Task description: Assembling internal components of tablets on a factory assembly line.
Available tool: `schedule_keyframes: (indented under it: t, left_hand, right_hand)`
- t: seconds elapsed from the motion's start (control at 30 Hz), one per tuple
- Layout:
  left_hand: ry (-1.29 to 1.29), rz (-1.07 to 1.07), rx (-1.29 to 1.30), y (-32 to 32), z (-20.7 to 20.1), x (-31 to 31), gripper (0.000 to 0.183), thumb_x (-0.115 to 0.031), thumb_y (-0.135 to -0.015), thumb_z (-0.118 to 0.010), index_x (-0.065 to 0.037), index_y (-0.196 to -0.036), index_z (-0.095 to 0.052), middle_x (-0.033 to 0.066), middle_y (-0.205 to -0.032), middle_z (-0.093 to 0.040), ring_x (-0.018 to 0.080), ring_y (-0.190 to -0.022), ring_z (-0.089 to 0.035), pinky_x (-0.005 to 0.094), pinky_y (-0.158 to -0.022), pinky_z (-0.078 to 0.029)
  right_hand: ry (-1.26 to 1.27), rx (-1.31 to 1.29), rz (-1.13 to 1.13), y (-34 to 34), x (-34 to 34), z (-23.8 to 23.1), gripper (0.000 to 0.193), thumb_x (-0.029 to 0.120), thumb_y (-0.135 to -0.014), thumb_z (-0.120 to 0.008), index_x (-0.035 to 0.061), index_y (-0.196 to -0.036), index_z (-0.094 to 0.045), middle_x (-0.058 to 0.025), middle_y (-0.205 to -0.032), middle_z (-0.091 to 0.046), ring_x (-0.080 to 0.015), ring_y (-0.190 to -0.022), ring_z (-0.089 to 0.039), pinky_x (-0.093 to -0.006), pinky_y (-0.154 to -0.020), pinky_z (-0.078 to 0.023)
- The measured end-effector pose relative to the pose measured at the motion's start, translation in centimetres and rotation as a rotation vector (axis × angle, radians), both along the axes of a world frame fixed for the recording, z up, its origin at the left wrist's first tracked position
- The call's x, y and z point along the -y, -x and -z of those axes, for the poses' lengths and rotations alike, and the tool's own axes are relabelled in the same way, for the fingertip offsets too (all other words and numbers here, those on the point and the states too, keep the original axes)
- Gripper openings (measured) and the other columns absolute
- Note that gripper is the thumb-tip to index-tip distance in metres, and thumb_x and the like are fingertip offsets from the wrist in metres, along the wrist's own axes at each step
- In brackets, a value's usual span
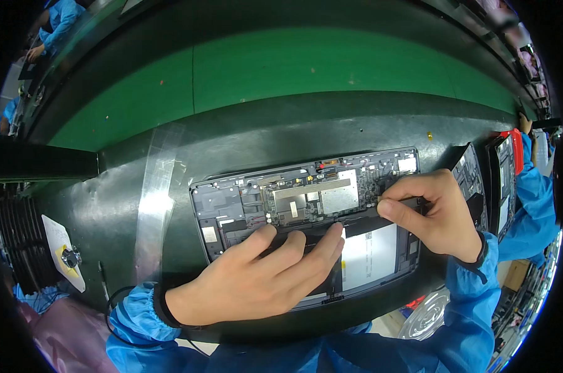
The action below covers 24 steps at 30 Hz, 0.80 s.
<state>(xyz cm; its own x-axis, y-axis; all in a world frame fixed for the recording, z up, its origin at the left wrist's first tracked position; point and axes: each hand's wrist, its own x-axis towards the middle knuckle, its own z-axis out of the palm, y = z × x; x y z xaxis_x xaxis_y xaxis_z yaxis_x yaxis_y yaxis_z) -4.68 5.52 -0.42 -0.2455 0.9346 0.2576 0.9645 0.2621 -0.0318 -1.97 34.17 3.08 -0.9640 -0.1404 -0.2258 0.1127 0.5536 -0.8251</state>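
An opened tablet (225,200) lies in front of me, its inside facing up. Along its far side runs a circuit board with silver metal shields (339,199); a white-labelled battery (369,256) fills part of the near side. Between them stretches a strip of black tape (362,222). My left hand (256,273) rests over the tablet with fingers spread, the fingertips touching the strip. At the strip's right part, thumb and forefinger of my right hand (433,211) are pinched together on its edge. My left palm hides the near-left part of the tablet.
Left of the tablet lies a clear plastic strip (154,205), with a pen (103,280) nearby. Black stacked trays (21,242) and a white card (62,252) stand far left. More opened tablets (500,180) and a co-worker's blue sleeve (536,208) are at right.
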Motion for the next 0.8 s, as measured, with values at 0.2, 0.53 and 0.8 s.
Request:
schedule_keyframes:
  t: [0.2,0.53,0.8]
  left_hand:
    - [0.009,-0.016,0.007,-0.5,-0.5,-0.1,0.044,-0.027,-0.088,-0.067,-0.017,-0.131,-0.073,-0.0057,-0.145,-0.065,0.0151,-0.096,-0.051,0.0329,-0.088,-0.040]
    - [-0.023,-0.007,0.009,-0.2,0.2,0.3,0.043,-0.024,-0.089,-0.064,-0.017,-0.131,-0.072,-0.0046,-0.145,-0.065,0.0149,-0.094,-0.053,0.0316,-0.086,-0.041]
    - [-0.043,0.065,0.058,0.9,0.3,0.6,0.048,-0.023,-0.086,-0.067,-0.021,-0.134,-0.070,-0.0047,-0.146,-0.064,0.0148,-0.094,-0.056,0.0311,-0.084,-0.043]
  right_hand:
    - [0.014,-0.051,-0.024,-0.3,-0.2,0.0,0.014,0.011,-0.093,-0.080,-0.0033,-0.091,-0.076,-0.0114,-0.074,-0.073,-0.0163,-0.063,-0.066,-0.0294,-0.059,-0.048]
    - [-0.458,-0.475,-0.028,-2.6,-0.4,-2.2,0.024,0.016,-0.078,-0.088,0.0035,-0.096,-0.078,-0.0111,-0.083,-0.075,-0.0224,-0.069,-0.069,-0.0328,-0.064,-0.049]
    - [-0.353,-0.399,0.030,-9.3,-1.0,-0.9,0.027,0.028,-0.082,-0.084,0.0061,-0.096,-0.078,-0.0073,-0.085,-0.076,-0.0254,-0.078,-0.068,-0.0382,-0.080,-0.048]
